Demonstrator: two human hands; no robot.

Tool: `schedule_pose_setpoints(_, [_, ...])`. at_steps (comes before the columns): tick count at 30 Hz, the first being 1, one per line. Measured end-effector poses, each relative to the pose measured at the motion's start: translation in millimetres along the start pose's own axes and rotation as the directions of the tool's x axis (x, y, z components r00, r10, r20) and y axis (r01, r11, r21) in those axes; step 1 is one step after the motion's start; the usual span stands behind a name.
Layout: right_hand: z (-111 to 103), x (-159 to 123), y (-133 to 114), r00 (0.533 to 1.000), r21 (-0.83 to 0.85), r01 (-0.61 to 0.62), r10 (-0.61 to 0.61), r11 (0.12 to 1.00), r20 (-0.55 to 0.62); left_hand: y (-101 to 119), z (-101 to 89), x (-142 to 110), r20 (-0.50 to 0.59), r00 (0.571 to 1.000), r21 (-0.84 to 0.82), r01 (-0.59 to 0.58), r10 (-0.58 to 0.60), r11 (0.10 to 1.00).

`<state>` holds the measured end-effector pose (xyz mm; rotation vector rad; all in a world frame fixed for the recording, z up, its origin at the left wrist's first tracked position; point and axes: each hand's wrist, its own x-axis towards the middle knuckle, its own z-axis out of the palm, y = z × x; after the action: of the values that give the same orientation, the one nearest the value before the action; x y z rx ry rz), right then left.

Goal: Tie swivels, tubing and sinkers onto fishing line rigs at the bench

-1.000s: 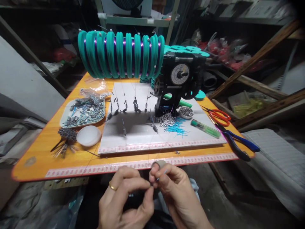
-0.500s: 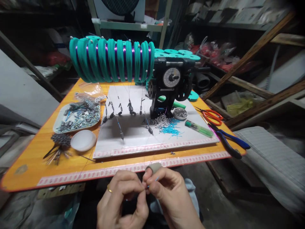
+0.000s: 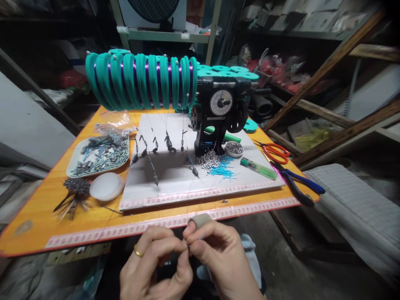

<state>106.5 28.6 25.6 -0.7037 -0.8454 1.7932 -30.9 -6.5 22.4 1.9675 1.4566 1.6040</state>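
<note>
Pinching one tiny piece (image 3: 188, 246), left hand (image 3: 156, 263), right hand (image 3: 219, 255), fingertips closed, one gold ring (image 3: 138, 251)

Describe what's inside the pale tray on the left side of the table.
The tray holds a loose heap of small pieces, mostly grey and pale green. The heap covers most of the tray's bottom, so whatever lies beneath cannot be seen.

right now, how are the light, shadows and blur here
In the head view, a shadow darkens the white board beneath the teal rings; the purple thread glints; the upper right corner blacks out; the tiny piece between left hand and right hand is too indistinct to identify.
</note>
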Motion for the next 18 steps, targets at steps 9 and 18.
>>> schedule_pose_setpoints(9, [2.4, 0.2, 1.4, 0.999, 0.085, -0.045, 0.047, 0.995, -0.026, 3.3, 0.7, 3.1, 0.037, 0.999, 0.023, 0.006, -0.007, 1.0])
schedule_pose_setpoints(18, [-4.9, 0.8, -8.0, 1.0, -0.082, 0.015, -0.014, 0.997, 0.016, 1.5, -2.2, 5.2, 0.025, 1.0, 0.022, 0.013, -0.014, 1.0])
